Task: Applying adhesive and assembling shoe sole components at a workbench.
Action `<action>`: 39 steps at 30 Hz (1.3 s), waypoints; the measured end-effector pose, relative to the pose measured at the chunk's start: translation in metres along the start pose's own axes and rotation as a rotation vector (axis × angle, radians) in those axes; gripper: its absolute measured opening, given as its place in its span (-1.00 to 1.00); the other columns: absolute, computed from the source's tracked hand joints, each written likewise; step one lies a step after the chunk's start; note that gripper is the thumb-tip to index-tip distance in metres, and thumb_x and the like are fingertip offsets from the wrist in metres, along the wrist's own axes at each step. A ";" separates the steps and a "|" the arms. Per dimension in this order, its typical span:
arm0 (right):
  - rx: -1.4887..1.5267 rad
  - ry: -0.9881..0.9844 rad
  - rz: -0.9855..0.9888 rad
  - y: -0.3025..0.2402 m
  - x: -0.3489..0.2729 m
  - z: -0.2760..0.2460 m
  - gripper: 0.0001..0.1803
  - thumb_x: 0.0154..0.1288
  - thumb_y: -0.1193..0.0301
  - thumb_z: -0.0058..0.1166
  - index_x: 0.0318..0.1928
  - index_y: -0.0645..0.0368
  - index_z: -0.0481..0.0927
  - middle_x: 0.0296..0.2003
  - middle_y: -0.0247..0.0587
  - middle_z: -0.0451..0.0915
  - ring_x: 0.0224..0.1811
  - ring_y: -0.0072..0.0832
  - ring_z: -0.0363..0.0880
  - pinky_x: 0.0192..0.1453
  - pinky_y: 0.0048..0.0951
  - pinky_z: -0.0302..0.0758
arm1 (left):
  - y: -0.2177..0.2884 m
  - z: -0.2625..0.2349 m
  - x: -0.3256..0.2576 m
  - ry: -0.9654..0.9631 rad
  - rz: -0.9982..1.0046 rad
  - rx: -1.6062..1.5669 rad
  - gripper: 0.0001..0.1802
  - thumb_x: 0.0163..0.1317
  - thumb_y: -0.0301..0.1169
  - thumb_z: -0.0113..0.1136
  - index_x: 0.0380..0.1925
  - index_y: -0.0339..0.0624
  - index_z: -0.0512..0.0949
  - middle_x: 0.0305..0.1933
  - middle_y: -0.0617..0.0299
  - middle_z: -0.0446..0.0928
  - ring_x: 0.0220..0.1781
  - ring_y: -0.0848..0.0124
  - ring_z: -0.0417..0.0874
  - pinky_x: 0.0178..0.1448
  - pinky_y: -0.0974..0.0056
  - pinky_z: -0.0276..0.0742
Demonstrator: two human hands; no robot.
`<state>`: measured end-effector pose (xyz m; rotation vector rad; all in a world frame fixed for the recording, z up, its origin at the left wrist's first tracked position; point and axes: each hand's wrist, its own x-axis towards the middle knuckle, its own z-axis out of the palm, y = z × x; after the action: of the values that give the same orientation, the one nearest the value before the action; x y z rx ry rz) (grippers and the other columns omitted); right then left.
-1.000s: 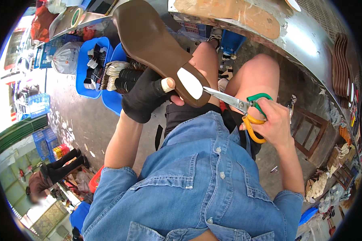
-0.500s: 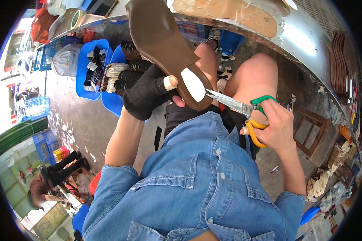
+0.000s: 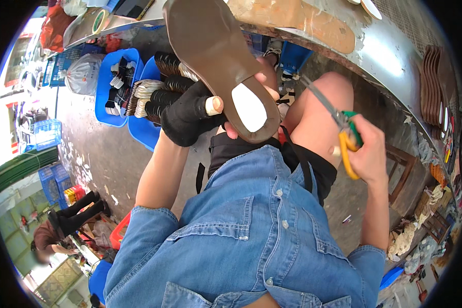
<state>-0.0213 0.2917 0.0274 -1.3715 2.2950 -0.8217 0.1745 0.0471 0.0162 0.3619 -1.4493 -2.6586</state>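
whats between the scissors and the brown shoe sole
In the head view, only the person's bare knee lies between the scissors in the right hand and the brown shoe sole.

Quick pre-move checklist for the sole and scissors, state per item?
1. Left hand grips the brown sole: ok, gloved fingers wrap its edge.
2. White heel patch faces the camera: ok.
3. Right hand holds the scissors: ok, fingers through the green and yellow handles.
4. Blades clear of the sole: ok, they sit apart, to its right.
5. Blades open or closed: cannot tell, too thin in view.
6. Bare knee clear of the blade tips: cannot tell, the blades cross in front of it.
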 end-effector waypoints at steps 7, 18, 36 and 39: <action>-0.420 0.304 0.162 0.056 0.068 -0.069 -0.54 -0.06 0.21 0.27 -0.29 0.33 0.45 -0.46 0.01 0.51 -0.45 -0.05 0.42 -0.32 -0.27 0.37 | 0.020 0.010 0.019 -0.075 0.090 0.009 0.03 -0.24 0.01 0.47 0.17 -0.38 0.25 0.07 -0.14 0.45 0.14 0.15 0.50 0.21 0.13 0.41; 0.981 -0.126 0.087 -0.007 0.078 -0.011 -0.66 0.15 0.48 0.08 -0.03 0.29 0.54 -0.23 -0.34 0.59 -0.34 -0.75 0.48 -0.36 -0.73 0.43 | 0.015 0.024 0.081 -0.275 0.253 0.093 -0.29 0.06 -0.34 0.30 0.20 -0.33 0.24 0.20 0.00 0.36 0.25 0.19 0.38 0.29 0.14 0.27; 1.401 0.051 0.141 -0.002 0.075 -0.005 -0.71 0.09 0.54 0.15 -0.13 0.29 0.49 -0.33 -0.30 0.58 -0.44 -0.65 0.52 -0.43 -0.64 0.45 | 0.014 0.025 0.118 0.160 0.151 -0.309 -0.47 0.14 -0.29 0.26 0.06 -0.26 0.35 -0.07 0.12 0.54 -0.07 0.31 0.60 0.01 0.22 0.56; 1.361 -0.207 0.027 -0.011 0.072 -0.002 -0.79 0.11 0.46 0.20 -0.26 0.28 0.51 -0.46 -0.32 0.57 -0.56 -0.71 0.48 -0.55 -0.70 0.34 | 0.008 0.036 0.117 0.089 0.103 -0.313 -0.49 0.13 -0.32 0.27 0.05 -0.27 0.38 -0.09 0.14 0.55 -0.10 0.32 0.60 -0.03 0.25 0.56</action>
<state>-0.0492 0.2246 0.0366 -0.6797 1.0370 -1.6396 0.0523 0.0493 0.0227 0.3604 -0.9778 -2.6872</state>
